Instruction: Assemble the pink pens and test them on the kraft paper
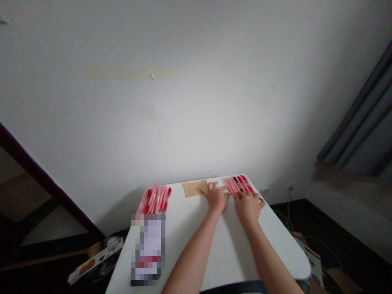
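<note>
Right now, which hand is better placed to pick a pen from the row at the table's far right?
Probably the right. The right hand lies flat with fingertips on the row of pens; the left hand rests beside that row, at the edge of the brown paper.

- One camera, worn on my head, faces forward at the wall, tilted only a little downward.
- The table, my left hand and right hand lie near, low in frame.
</note>
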`<act>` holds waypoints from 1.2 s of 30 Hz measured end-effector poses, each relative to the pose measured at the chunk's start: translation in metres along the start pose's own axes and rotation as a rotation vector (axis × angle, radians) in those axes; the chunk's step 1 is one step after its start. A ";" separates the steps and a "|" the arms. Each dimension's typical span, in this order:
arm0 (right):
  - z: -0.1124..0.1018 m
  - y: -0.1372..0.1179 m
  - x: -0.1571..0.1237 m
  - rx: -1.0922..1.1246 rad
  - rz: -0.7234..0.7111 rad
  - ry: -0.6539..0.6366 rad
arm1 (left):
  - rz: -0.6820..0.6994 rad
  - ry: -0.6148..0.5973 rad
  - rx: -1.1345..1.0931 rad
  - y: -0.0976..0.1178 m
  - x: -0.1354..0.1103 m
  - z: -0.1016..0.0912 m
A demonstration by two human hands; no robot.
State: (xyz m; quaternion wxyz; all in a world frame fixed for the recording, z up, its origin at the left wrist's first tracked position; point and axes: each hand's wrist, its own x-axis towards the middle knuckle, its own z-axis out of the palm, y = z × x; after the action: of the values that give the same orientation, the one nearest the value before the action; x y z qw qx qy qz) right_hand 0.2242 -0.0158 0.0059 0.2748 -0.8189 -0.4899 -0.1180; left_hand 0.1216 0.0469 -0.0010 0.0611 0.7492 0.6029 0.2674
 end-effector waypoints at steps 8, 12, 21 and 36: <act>-0.002 0.001 0.000 -0.022 0.003 0.018 | 0.029 0.021 -0.013 0.006 0.002 0.003; -0.002 0.001 0.001 -0.017 0.008 0.009 | 0.038 0.033 -0.016 0.006 0.003 0.005; -0.006 0.002 0.001 -0.005 -0.029 -0.030 | 0.044 0.050 -0.017 0.005 0.002 0.005; -0.009 0.001 0.002 -0.020 -0.036 -0.087 | 0.039 0.033 -0.025 0.007 0.000 0.001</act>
State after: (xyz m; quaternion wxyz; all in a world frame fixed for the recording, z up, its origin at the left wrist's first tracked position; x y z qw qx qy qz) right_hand 0.2265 -0.0199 0.0137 0.2428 -0.8169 -0.5150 -0.0921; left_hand 0.1280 0.0451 0.0010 0.0555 0.7554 0.5857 0.2883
